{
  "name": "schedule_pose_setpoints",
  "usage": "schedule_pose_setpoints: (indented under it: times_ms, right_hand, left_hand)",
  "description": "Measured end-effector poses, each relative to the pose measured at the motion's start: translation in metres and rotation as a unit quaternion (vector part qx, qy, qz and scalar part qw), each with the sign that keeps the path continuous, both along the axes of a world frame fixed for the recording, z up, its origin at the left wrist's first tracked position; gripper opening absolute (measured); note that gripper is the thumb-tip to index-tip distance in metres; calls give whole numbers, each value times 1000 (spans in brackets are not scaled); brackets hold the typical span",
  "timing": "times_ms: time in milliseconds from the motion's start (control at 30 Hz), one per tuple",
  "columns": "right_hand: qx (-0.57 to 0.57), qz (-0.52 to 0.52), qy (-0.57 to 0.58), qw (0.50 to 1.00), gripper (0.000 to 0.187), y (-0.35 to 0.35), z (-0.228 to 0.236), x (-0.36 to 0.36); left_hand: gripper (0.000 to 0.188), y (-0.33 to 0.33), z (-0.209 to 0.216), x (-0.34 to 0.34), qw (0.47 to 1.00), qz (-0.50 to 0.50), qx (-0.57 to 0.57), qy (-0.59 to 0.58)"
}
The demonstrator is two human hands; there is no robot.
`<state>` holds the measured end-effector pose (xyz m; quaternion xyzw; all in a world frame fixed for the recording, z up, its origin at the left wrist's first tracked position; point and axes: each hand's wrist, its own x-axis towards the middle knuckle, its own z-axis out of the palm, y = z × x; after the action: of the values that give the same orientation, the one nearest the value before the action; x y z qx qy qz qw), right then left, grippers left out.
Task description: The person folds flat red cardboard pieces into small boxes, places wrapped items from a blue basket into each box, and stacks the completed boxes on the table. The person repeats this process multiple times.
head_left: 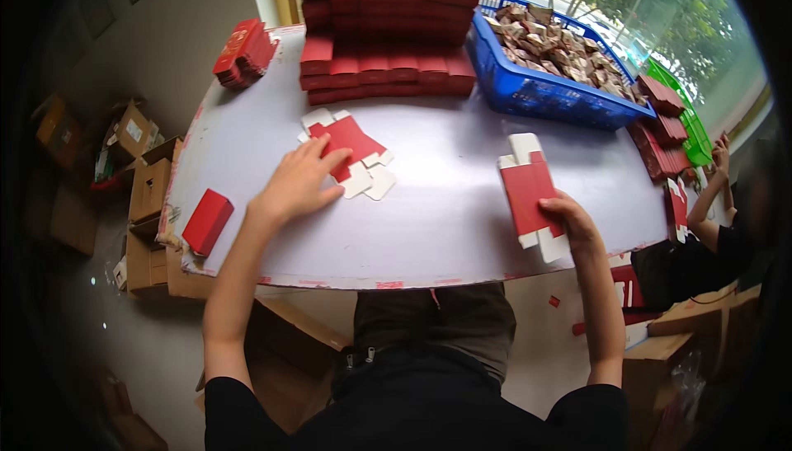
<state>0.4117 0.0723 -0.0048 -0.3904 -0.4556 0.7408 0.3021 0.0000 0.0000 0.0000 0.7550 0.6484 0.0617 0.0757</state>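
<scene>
My left hand (pixel 301 177) rests with fingers spread on a small pile of flat red box blanks (pixel 353 139), whose white flaps stick out at the edges. In my right hand (pixel 571 218) is a flattened red carton (pixel 526 195) with white end flaps, held above the table at the right by its lower side; the thumb lies on its face. A closed red box (pixel 208 220) lies by the table's left edge.
Red boxes (pixel 388 63) are stacked high at the back of the white table (pixel 412 237). Beside them stands a blue basket (pixel 553 101) of small wrapped packets. Red packs (pixel 245 54) lie back left. At the right, another person's arm (pixel 708 204) reaches in. Cardboard boxes (pixel 150 191) stand left.
</scene>
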Motion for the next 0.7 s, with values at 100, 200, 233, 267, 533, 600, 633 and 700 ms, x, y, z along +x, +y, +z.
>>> schedule_pose_setpoints:
  times_ms: [100, 200, 233, 267, 533, 600, 633, 700]
  right_hand:
    - [86, -62, -106, 989, 45, 10, 11, 60]
    - [107, -136, -189, 967, 45, 18, 21, 108]
    - [130, -137, -189, 964, 46, 15, 23, 108]
    - [153, -136, -188, 960, 46, 7, 25, 102]
    - [258, 18, -116, 959, 28, -73, 28, 10]
    - [276, 38, -140, 950, 24, -85, 25, 0]
    - [285, 46, -150, 946, 24, -90, 24, -3]
    - [285, 73, -160, 942, 24, -94, 25, -3]
  left_hand:
    - [56, 12, 2, 9, 999, -32, 14, 3]
    - [55, 20, -3, 29, 997, -73, -8, -33]
    - [52, 14, -4, 39, 996, -84, 9, -22]
    - [49, 9, -3, 51, 992, -109, 59, -5]
    - [30, -27, 19, 173, 889, -151, 144, -407]
    - [23, -34, 16, 181, 870, -114, 115, -466]
    - [19, -39, 13, 183, 861, -91, 112, -487]
    - [12, -46, 9, 183, 898, -93, 158, -401]
